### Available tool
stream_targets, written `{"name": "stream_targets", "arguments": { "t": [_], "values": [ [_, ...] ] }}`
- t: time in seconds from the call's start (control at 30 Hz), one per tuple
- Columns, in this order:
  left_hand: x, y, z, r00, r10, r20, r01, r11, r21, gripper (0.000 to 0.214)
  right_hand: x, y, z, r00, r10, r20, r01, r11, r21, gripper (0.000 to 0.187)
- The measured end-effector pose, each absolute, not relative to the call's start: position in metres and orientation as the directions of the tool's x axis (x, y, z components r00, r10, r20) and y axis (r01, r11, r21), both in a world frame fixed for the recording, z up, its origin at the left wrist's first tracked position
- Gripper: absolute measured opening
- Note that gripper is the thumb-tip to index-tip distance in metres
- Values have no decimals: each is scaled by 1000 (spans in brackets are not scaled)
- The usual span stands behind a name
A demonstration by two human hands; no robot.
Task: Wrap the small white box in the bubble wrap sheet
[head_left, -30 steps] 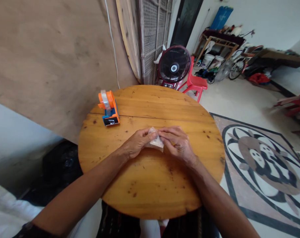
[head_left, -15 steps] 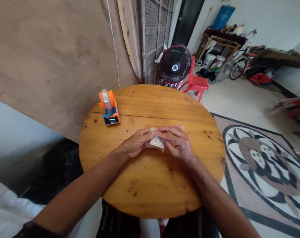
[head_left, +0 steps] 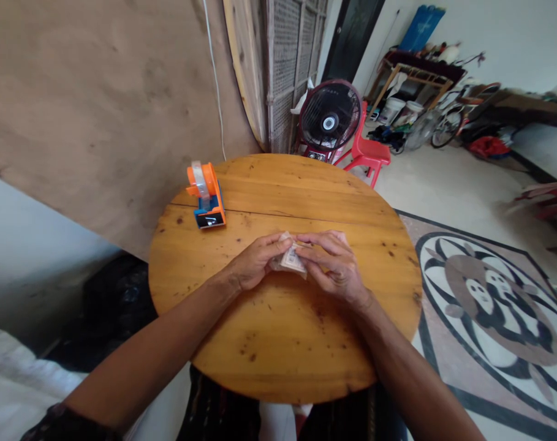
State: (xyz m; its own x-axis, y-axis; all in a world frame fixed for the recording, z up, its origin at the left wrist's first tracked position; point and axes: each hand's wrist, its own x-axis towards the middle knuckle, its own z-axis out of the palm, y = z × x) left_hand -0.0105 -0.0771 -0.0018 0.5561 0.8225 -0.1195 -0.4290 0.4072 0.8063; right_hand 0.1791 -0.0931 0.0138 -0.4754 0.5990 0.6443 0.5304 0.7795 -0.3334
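A small whitish packet with faint print and a clear, filmy wrapping is held above the middle of the round wooden table. My left hand is closed on its left side, thumb lying on top. From the right, my right hand grips the packet's upper right edge between thumb and bent fingers. What the packet contains is too small to make out. Farther back on the left of the table stands an orange and blue tape dispenser with a roll of clear tape, apart from both hands.
Past the table's far edge are a dark red fan and a red plastic chair. A large brown board leans along the left side. Black bags lie low at the left. A panda floor pattern is at the right.
The camera view has shifted slightly. Both hands keep hold of the packet in nearly the same place, with only small finger movement.
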Motion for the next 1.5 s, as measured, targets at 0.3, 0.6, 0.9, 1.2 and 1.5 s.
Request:
{"name": "stream_targets", "arguments": {
  "t": [0.3,0.6,0.9,1.2,1.5],
  "values": [
    [-12,-76,1,552,827,-105,-437,394,808,35,181,-99,17,-433,613,660,543,762,-352,30],
    [-13,-77,2,493,866,-77,-453,331,828,35,184,-97,17,-376,812,446,462,582,-669,79],
    [-9,-78,2,481,874,-66,-456,314,833,38,174,-95,3,-318,805,501,567,585,-580,73],
    [-16,-74,0,275,958,-80,-161,128,979,47,183,-87,-3,-277,899,339,569,438,-696,68],
    [-24,-75,-6,468,881,66,305,-231,924,86,201,-81,-8,-390,914,107,612,345,-712,84]
  ]
}}
